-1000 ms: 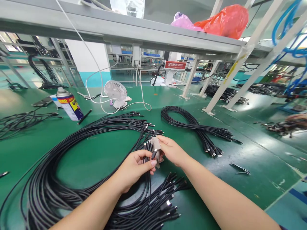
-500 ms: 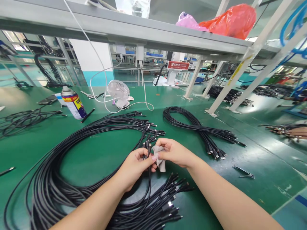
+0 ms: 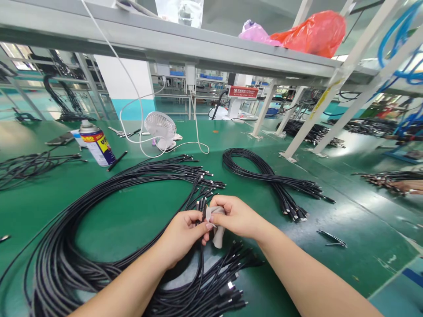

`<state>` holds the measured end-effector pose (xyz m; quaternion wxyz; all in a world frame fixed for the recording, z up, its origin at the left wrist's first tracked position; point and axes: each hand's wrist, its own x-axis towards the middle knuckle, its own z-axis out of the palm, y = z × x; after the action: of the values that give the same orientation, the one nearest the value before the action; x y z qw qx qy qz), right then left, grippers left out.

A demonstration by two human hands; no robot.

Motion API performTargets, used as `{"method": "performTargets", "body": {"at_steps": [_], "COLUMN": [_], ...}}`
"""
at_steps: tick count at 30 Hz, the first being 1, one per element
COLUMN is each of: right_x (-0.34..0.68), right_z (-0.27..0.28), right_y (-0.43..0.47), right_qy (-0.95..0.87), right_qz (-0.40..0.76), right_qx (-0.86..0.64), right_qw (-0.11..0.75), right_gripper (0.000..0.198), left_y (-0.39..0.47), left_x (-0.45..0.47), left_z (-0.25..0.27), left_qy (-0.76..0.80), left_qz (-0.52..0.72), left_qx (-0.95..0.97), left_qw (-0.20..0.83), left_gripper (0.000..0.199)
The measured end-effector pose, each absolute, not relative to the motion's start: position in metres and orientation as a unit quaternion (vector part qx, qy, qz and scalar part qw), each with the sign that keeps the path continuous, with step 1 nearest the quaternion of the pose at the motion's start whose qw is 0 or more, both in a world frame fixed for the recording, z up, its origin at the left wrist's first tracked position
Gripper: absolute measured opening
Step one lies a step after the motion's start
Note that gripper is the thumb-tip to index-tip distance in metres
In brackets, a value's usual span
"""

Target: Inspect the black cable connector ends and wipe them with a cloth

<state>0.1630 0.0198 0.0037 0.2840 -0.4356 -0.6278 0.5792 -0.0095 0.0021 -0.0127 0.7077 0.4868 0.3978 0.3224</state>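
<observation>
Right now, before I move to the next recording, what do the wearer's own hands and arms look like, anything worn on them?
The left hand and right hand are ungloved. The left forearm and right forearm are bare as far as the picture shows. No sleeve, watch, bracelet or ring shows, though some fingers are partly hidden.

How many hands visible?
3: left hand gripping cables, right hand pinching a grey cloth, and a co-worker's hand at the right edge, by a bundle. Others may be hidden.
</observation>
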Motion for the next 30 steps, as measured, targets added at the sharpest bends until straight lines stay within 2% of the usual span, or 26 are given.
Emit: {"method": "performTargets", "body": {"at_steps": [7,11,13,18,22,26,30], "right_x": [0.162,0.164,0.165,0.162,0.159,0.16,0.161], "right_z": [0.014,0.016,0.014,0.012,0.015,0.014,0.012], "right_y": [0.021,0.02,0.019,0.018,0.018,0.02,0.02], "right_qy": [-0.688,-0.68,-0.698,-0.707,-0.721,-0.703,-0.708], "right_qz": [0.473,0.497,0.481,0.484,0.443,0.489,0.467], "right_qx": [-0.474,-0.488,-0.486,-0.455,-0.467,-0.44,-0.443], "right_qw": [0.281,0.231,0.212,0.244,0.257,0.269,0.29], "right_gripper": [0.021,0.006,0.007,0.008,0.015,0.007,0.015], "left_y": [0.003,0.002,0.002,0.002,0.001,0.001,0.003], "left_x": [-0.009,-0.009,-0.009,-0.01,-0.009,-0.009,-0.008], "left_z": [-0.011,-0.013,-0.015,-0.015,-0.013,-0.012,-0.008], "left_qy": [0.404,0.413,0.418,0.407,0.413,0.414,0.427], "left_qz": [0.327,0.326,0.326,0.32,0.309,0.33,0.347], "left_qx": [0.478,0.468,0.467,0.469,0.467,0.454,0.438], "left_qw": [0.708,0.71,0.708,0.716,0.718,0.717,0.711], "left_gripper": [0.035,0.036,0.037,0.038,0.038,0.038,0.039]}}
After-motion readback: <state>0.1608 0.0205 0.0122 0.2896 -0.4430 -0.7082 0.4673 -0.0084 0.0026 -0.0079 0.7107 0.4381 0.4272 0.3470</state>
